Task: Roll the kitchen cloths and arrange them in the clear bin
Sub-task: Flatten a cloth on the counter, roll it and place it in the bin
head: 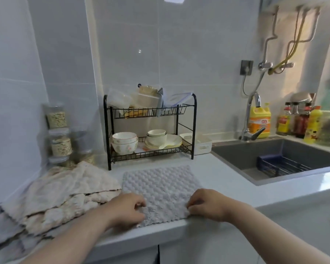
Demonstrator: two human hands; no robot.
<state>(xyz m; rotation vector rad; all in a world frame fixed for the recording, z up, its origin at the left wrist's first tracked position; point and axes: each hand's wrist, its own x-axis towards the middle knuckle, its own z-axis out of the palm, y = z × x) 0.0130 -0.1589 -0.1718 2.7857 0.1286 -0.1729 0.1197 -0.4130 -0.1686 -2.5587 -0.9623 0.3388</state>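
A cloth [160, 189] lies flat at lower centre on the counter [227, 180]. My left hand [128, 208] and right hand [206, 204] pinch its near edge. A cloth pile [61, 195] sits at lower left with jars [59, 134] behind it. The dish rack [151, 130] stands behind the cloth, and the sink [274, 159] is at right.

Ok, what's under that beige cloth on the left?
More cloths: a bumpy cream cloth sticks out beneath the beige cloth, with grey cloths lower still. How many lie in the stack cannot be seen, because the upper ones cover them.
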